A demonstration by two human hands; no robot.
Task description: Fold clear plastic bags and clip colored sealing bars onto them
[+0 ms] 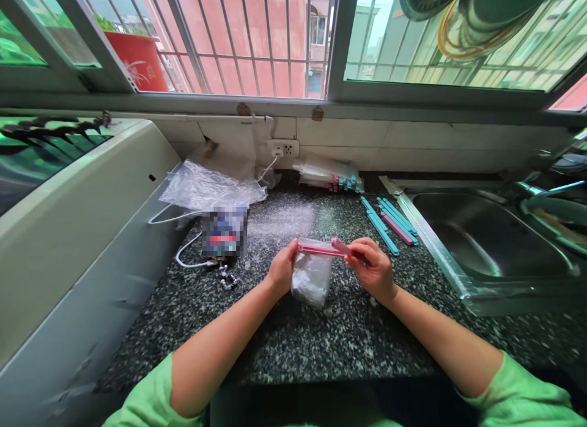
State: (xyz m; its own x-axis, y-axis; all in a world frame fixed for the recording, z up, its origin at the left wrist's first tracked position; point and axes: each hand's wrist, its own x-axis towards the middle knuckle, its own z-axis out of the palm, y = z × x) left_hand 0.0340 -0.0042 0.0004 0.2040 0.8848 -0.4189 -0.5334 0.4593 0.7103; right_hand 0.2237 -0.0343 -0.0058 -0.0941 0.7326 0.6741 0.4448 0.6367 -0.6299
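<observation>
My left hand (pixel 283 269) pinches the upper left corner of a clear plastic bag (pixel 312 281), which hangs just above the counter. Across the top of the bag runs a pink bag sealing clip (pixel 316 250). My right hand (pixel 372 268) grips the clip's right end, where a pink piece sticks up at an angle between thumb and fingers. Whether the clip is fully closed along the bag I cannot tell. Beyond my right hand lie several blue sealing clips (pixel 380 226) and a pink clip (pixel 396 228), side by side on the counter.
A speckled dark counter (pixel 293 347) spans the front. At left are a phone (pixel 224 231) with a white cable, loose plastic film (pixel 202 185) and a cream-coloured stove (pixel 92 231). Packed clips (pixel 330 173) lie by the wall. A steel sink (pixel 477 231) is at right.
</observation>
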